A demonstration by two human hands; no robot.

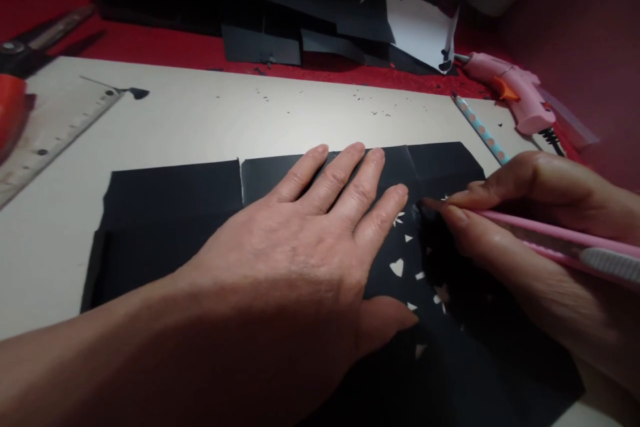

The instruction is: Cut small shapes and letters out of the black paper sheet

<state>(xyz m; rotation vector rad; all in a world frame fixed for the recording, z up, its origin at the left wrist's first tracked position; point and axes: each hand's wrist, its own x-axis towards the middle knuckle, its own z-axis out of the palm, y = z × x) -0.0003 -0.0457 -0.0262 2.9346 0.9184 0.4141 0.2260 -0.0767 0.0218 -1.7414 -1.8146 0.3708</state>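
Observation:
A sheet of black card [165, 213], creased and slit along its far edge, lies on a cream board [170, 107]. My left hand [320, 240] rests flat on it with the fingers spread. Right of that hand the card has small cut-out shapes, among them a heart [397, 267], triangles and starbursts, with the pale board showing through. My right hand [505, 207] is closed round a pink craft knife [550, 233]. The blade points left and its tip meets the card near my left little finger; shadow blurs the exact contact.
A clear ruler [60, 127] and orange-handled scissors [20, 80] lie at the left. At the right are a patterned pencil [480, 127] and a pink glue gun [510, 87]. Black card scraps [260, 45] and white paper [420, 30] lie behind, on red cloth [165, 40].

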